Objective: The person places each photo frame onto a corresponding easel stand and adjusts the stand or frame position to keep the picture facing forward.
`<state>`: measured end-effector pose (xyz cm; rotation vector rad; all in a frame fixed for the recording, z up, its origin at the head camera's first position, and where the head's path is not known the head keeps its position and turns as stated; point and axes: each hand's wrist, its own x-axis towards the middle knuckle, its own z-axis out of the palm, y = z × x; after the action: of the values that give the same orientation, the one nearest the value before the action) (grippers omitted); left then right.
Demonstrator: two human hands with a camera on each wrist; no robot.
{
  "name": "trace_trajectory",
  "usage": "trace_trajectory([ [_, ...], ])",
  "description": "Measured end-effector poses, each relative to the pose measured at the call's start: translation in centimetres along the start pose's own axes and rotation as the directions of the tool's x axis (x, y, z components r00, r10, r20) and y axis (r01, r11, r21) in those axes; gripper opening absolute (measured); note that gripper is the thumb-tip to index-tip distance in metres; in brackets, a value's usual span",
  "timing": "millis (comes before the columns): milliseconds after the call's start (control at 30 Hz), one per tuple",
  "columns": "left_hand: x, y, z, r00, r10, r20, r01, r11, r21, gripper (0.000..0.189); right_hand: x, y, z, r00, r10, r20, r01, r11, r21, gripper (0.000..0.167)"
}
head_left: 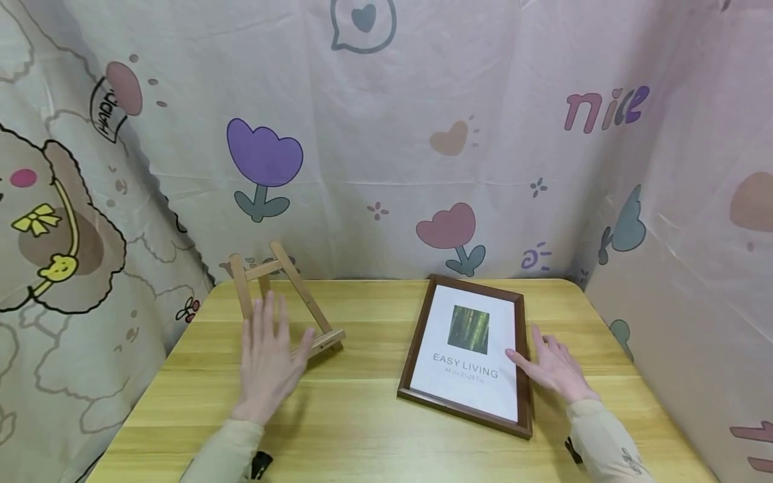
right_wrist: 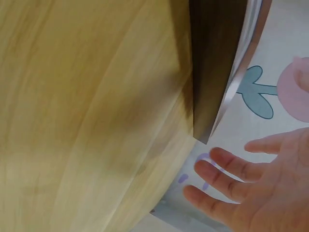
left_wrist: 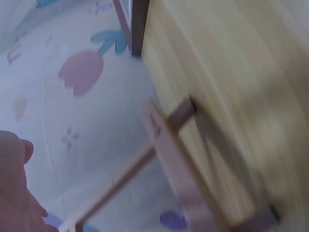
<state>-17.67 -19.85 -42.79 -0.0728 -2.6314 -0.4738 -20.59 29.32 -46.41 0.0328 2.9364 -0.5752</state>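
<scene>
A small wooden easel (head_left: 320, 341) stands at the back left of the table, its ledge facing front right. My left hand (head_left: 268, 362) is raised in front of it, fingers straight and spread, holding nothing; in the head view it hides the easel's lower left part. The left wrist view shows the easel's ledge (left_wrist: 174, 164) apart from the hand. On the right, a brown picture frame (head_left: 417, 342) with a white "EASY LIVING" insert lies on the table. Over its right edge hovers my right hand (head_left: 555, 369), fingers extended; the right wrist view shows a gap between them.
The light wooden table (head_left: 338, 429) ends at a printed cloth backdrop (head_left: 374, 147) behind the easel and picture frame. More printed cloth hangs at the left and right sides. A dark strap piece (head_left: 261, 464) shows under the left sleeve.
</scene>
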Motion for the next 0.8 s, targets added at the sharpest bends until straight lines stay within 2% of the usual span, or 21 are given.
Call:
trace_trajectory([
  [67, 0.1, 0.9, 1.0, 0.999, 0.029, 0.016, -0.029, 1.0, -0.009, 0.083, -0.1, 0.0, -0.1, 0.999, 0.005, 0.034, -0.006, 1.0, 0.018, 0.11],
  [200, 0.1, 2.7, 2.9, 0.993, 0.068, 0.098, -0.064, 0.997, -0.041, 0.087, -0.3, 0.1, 0.0, 0.997, 0.007, 0.078, -0.011, 0.998, 0.056, 0.112],
  [333, 0.3, 4.4, 4.8, 0.979, 0.13, 0.16, -0.116, 0.989, -0.091, 0.088, -0.4, 0.3, 0.2, 0.996, 0.005, 0.086, -0.011, 0.998, 0.066, 0.113],
  [433, 0.4, 5.5, 6.1, 0.963, 0.176, 0.206, -0.144, 0.976, -0.163, 0.088, -0.4, 0.4, 0.4, 0.996, 0.003, 0.092, -0.01, 0.998, 0.069, 0.112],
  [500, 0.4, 6.1, 6.9, 0.948, 0.2, 0.247, -0.149, 0.966, -0.21, 0.087, -0.3, 0.4, 0.5, 0.995, 0.003, 0.095, -0.01, 0.997, 0.075, 0.111],
  [633, 0.5, 7.2, 8.2, 0.913, 0.223, 0.341, -0.12, 0.947, -0.297, 0.088, -0.2, 0.5, 0.6, 0.995, 0.0, 0.096, -0.01, 0.995, 0.097, 0.107],
  [767, 0.4, 7.9, 9.3, 0.868, 0.225, 0.442, -0.056, 0.93, -0.364, 0.092, -0.1, 0.9, 0.9, 0.996, -0.037, 0.083, 0.025, 0.99, 0.137, 0.098],
  [800, 0.4, 8.1, 9.6, 0.855, 0.226, 0.466, -0.04, 0.926, -0.376, 0.093, -0.1, 1.0, 1.0, 0.996, -0.045, 0.083, 0.032, 0.988, 0.154, 0.091],
])
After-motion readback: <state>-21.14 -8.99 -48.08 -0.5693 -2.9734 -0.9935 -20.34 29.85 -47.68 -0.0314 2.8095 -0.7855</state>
